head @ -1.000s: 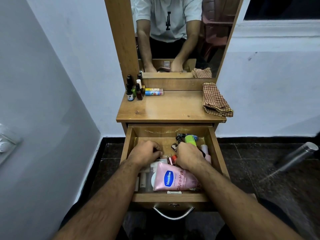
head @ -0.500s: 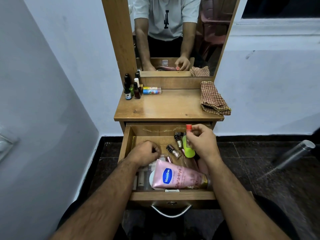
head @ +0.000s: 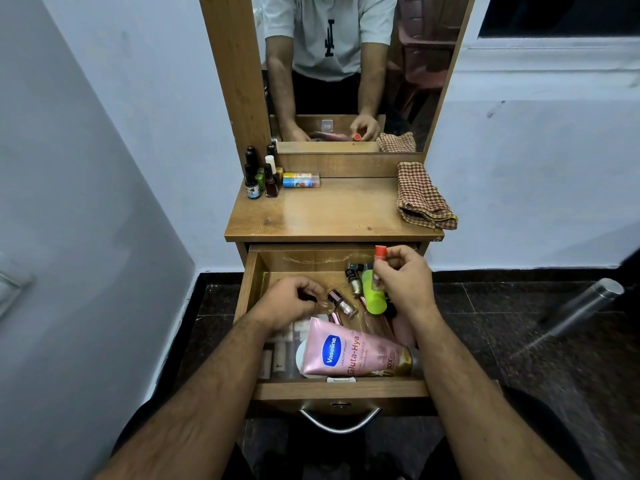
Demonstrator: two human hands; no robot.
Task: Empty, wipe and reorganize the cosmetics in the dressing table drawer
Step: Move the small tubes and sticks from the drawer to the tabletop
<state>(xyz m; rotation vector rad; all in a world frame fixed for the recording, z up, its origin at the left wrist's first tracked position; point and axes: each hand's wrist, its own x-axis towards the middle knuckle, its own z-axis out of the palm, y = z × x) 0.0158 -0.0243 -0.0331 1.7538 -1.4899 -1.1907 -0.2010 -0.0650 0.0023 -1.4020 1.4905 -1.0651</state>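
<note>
The dressing table [head: 332, 213] stands against the far wall, with its drawer [head: 341, 389] pulled fully out toward the near side. A folded checked cloth [head: 424, 197] lies at the right edge of the tabletop. A cluster of small bottles [head: 261, 176] and a lying multicoloured tube [head: 300, 180] occupy the far left corner. The drawer is still well stocked. A pink Vaseline tube [head: 349, 351] lies along its near wall, pale sticks [head: 277, 355] sit at the near left, and loose nail-polish bottles [head: 353, 280] lie toward the far right.

Judged stage: emptying, early; wiping has not begun.

Risks from this position:
- The right hand carries two items at once. A weak pinch on either could drop it back into the drawer or onto the dark tiled floor [head: 519, 323].
- The nail-polish bottles look like glass. A falling item or a careless sweep could crack one and spill polish on the wood.
- The drawer is at full extension. Downward pressure from the forearms on its front could strain or tip it.

Hand pose:
- The right hand [head: 405, 284] hangs over the far right of the drawer, knuckles up. Its fingers are curled round a lime-green bottle [head: 373, 294] and a red-capped stick [head: 380, 254], which stands upright above the fingertips.
- The left hand [head: 289, 299] is low over the middle left of the drawer, fingers curled toward a small dark-capped bottle [head: 341, 303]. Something small and dark shows at its fingertips. Whether the hand grips anything cannot be told.
</note>
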